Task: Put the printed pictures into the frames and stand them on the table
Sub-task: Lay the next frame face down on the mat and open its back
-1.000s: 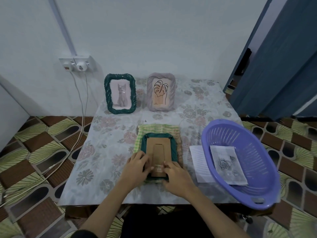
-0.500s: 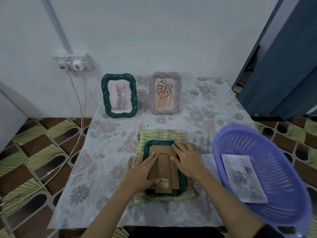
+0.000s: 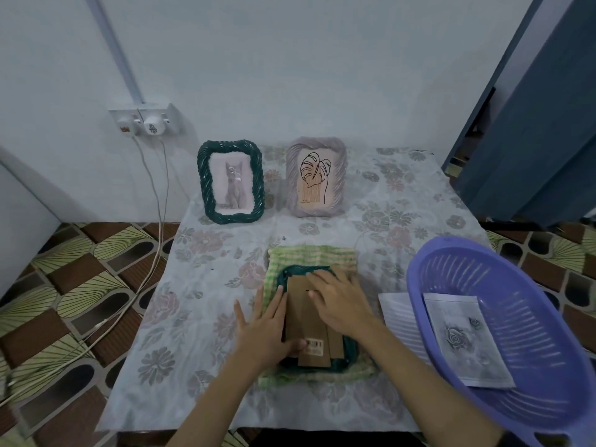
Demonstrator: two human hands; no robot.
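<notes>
Hands have shifted since a second ago: both then pressed at the near end of the frame's back, while now the right hand (image 3: 342,304) lies further up, flat across the upper part of the brown backing board (image 3: 304,321), fingers straight and spread, grip wide and holding nothing. The left hand (image 3: 267,330) lies along the left edge, fingers straight, thumb touching the board's near end beside the barcode sticker (image 3: 314,344); its grip is also wide.

The dark green frame (image 3: 350,350) lies face down on a green checked cloth (image 3: 309,253) near the front of the desk (image 3: 206,285), its woven rim showing round the board, with a narrow stand strip down the middle. At the back of the desk two filled frames stand upright side by side: a green frame with a cat picture (image 3: 230,182) and a pale lilac frame with a leaf drawing (image 3: 316,177).

On the right a purple plastic basket (image 3: 529,301) holds a printed rose picture (image 3: 464,338). A white sheet (image 3: 396,309) lies on the desk, tucked partly beneath the basket's rim.
</notes>
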